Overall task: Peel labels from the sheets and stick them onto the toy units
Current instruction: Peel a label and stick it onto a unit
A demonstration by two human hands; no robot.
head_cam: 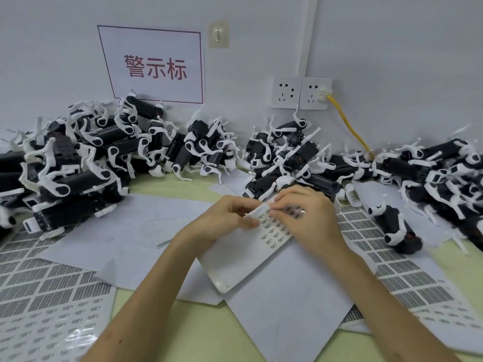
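My left hand grips the upper left edge of a white label sheet that carries several small printed labels, holding it tilted above the table. My right hand lies over the sheet's top, its thumb and forefinger pinching at a label near the upper edge. Black-and-white toy units are heaped along the wall, one pile at the left, one in the middle and one at the right. A single toy unit lies apart, just right of my right hand.
More label sheets lie at the lower left and at the right. Blank white backing papers cover the green table. A yellow cable runs from a wall socket down behind the toys.
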